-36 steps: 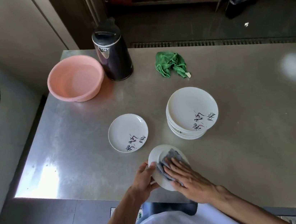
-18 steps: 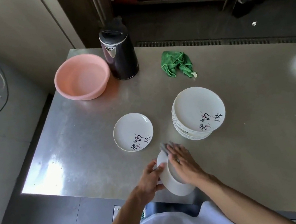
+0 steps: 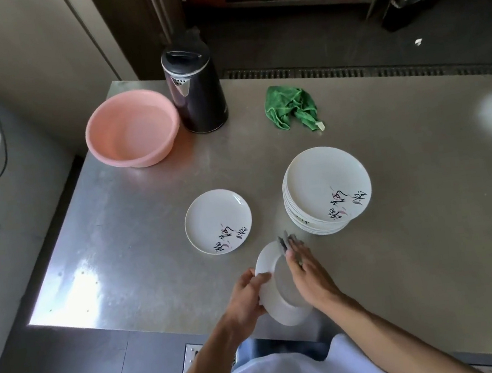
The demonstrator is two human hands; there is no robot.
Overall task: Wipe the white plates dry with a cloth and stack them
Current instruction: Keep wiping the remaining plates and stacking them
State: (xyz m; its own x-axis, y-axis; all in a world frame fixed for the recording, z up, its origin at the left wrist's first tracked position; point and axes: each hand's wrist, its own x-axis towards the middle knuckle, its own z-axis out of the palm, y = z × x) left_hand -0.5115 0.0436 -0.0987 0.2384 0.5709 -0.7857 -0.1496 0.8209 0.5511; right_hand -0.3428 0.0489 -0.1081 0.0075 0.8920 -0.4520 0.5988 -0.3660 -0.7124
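While on edge, round glossy plate [image 3: 281, 313] in curled left fingers [image 3: 251, 281] (right fingers [image 3: 299, 257] flat on grey cloth [image 3: 285, 242]).

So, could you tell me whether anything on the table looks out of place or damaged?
Nothing looks spilled or broken. Only the green cloth lies crumpled at the far side of the table, and the plate stack sits slightly uneven.

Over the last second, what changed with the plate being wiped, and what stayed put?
The held plate has been turned from face-up to tilted on edge, its underside now showing. The left hand has kept its grip on the rim; the right hand slid the grey cloth to the plate's far edge. The single plate, the plate stack, green cloth, pink basin and kettle stayed put.
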